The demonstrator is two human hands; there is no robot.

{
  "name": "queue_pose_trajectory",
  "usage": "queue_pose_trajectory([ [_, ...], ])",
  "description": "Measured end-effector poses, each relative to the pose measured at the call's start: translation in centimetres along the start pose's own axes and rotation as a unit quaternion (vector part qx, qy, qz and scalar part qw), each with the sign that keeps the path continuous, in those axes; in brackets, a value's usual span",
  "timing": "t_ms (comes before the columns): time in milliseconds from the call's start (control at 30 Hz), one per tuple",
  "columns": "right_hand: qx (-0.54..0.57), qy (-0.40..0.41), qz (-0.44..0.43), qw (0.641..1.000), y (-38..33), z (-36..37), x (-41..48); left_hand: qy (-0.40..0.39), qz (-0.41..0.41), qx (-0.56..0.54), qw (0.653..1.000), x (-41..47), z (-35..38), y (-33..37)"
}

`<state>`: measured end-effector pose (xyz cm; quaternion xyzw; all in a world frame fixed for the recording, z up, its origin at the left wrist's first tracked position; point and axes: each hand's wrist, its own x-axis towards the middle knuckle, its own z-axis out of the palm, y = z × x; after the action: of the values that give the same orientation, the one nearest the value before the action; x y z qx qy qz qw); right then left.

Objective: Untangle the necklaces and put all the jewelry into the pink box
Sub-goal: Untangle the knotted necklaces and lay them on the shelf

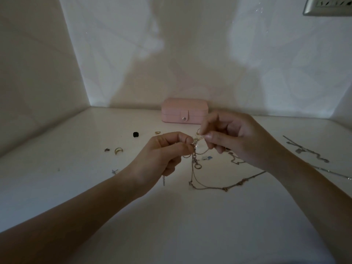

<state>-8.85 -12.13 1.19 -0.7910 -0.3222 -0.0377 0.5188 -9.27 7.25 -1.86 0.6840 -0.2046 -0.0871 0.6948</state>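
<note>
Dangling necklaces [194, 158], partly hidden by fingertips [209, 135]

1. the left hand [163, 152] is held up in front of the body, thumb and forefinger pinching the tangled necklaces [194, 147], the other fingers curled toward the palm.
2. the right hand [235, 137] is just beside it, a little higher, thumb and forefinger pinching the same tangle from the other side, the remaining fingers loosely bent.
3. both forearms are bare, reaching in from the lower corners and converging.
</note>
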Motion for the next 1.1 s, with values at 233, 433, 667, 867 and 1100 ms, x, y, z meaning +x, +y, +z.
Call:
queue_pose_trajectory([
  [233,-0.135,0.017,-0.034,0.99,0.3,0.3,-0.1,0.02,0.022,-0.002,1.0,0.1,-0.2,0.0],
  [433,-0.053,0.1,-0.021,0.993,0.5,1.4,0.3,0.087,0.038,0.034,0.995,0.1,-0.1,0.2],
  [667,-0.025,0.14,-0.01,0.99,1.2,2.1,0.5,0.138,0.072,0.092,0.984,0.3,-0.1,0.0],
  [867,-0.025,0.158,-0.027,0.987,1.3,2.1,0.5,0.141,0.078,0.074,0.984,0.0,0.1,-0.1],
  [1100,-0.076,0.119,-0.063,0.988,0.8,1.9,0.2,0.098,0.009,-0.035,0.995,-0.1,-0.1,0.4],
])
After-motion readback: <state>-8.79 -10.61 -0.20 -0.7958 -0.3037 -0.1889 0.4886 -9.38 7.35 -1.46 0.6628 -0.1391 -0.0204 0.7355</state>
